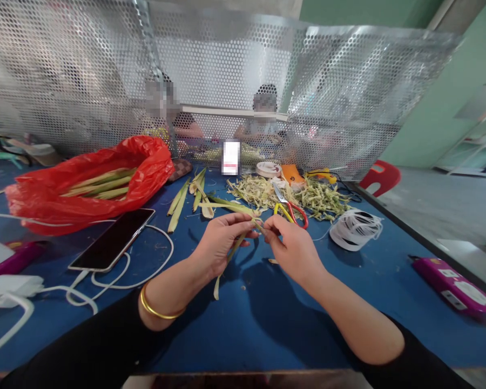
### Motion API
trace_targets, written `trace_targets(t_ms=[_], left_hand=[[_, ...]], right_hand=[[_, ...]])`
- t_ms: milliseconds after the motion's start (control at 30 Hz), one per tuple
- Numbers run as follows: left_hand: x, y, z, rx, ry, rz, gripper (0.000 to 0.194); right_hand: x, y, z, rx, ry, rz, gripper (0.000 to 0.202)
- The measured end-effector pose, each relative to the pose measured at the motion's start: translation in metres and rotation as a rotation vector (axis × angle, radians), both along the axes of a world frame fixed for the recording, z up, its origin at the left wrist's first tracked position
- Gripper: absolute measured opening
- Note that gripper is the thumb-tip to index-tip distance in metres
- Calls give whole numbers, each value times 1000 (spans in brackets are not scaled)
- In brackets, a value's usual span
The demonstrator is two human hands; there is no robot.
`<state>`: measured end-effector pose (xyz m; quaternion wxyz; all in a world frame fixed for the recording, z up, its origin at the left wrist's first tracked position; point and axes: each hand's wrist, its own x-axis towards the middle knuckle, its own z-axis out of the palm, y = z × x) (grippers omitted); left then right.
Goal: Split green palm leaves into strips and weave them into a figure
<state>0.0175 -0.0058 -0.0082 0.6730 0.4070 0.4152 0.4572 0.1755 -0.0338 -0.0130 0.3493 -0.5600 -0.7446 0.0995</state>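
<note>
Near the middle of the blue table (227, 335), my left hand (222, 240) pinches long green plant strips (235, 247); one strip hangs below it and others stick out beyond the fingers. My right hand (289, 243) is closed at the same strips, its fingertips almost against the left ones. Just beyond the right hand lie scissors (298, 212) with red and yellow handles. A roll of white string (354, 229) stands to the right. Loose green leaf pieces (179, 205) lie beyond my left hand.
At the left are a red plastic bag (149, 167) of green stalks, a phone (113, 240) and white cables (172, 251). Heaps of shredded strips (324, 199) lie at the back, before a perforated metal screen (222, 65). A purple packet (456, 283) lies right. People sit behind the screen.
</note>
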Motion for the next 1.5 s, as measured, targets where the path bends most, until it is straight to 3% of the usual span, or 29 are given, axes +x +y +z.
trace_targets(t_ms=[133, 200, 400, 500, 767, 1367, 1500], left_hand=[[5, -2, -1, 5, -66, 43, 21], [7, -4, 0, 14, -121, 64, 20], [13, -11, 5, 42, -168, 88, 19], [13, -11, 4, 35, -159, 61, 20], [12, -10, -3, 42, -137, 74, 23], [16, -12, -5, -14, -144, 135, 23], [10, -9, -1, -13, -135, 110, 17]], right_hand=[[-3, -6, 1, 269, 43, -30, 11], [-6, -9, 0, 273, 71, 16, 14], [-21, -8, -15, -268, 381, 125, 19], [-24, -6, -18, -353, 521, 131, 27], [-21, -9, -12, -209, 374, 228, 27], [-22, -14, -13, 42, 44, 247, 19], [-11, -14, -3, 199, 43, 91, 13]])
